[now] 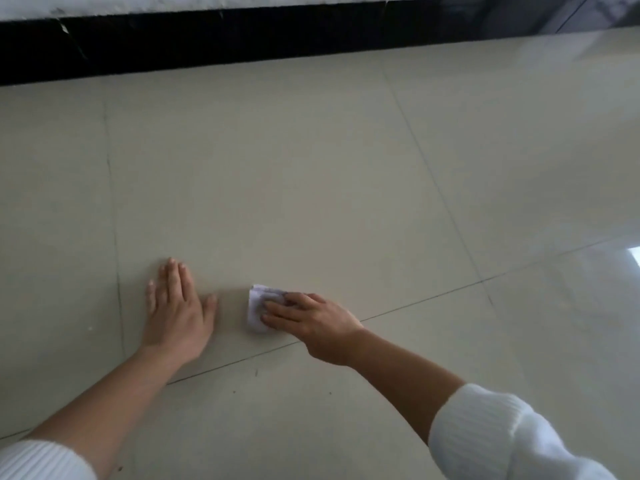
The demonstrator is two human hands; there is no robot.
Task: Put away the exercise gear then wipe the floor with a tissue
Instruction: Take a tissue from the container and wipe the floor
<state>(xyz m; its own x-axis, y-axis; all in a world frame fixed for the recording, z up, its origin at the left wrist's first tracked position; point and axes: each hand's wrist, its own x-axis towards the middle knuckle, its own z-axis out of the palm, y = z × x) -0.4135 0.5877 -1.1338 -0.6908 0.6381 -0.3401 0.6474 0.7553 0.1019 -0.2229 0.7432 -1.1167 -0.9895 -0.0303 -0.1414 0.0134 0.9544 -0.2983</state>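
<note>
A folded white tissue (pixel 258 308) lies on the pale tiled floor (pixel 311 168). My right hand (pixel 311 323) presses on it from the right with straight fingers that cover its right part. My left hand (pixel 178 306) rests flat on the floor a short way to the left of the tissue, fingers spread and holding nothing. No exercise gear is in view.
A black skirting band (pixel 242 36) runs along the far edge of the floor under a pale wall. Dark grout lines cross the tiles. Small dark specks (pixel 256 372) lie near my forearms. A bright reflection (pixel 633 258) shows at the right edge.
</note>
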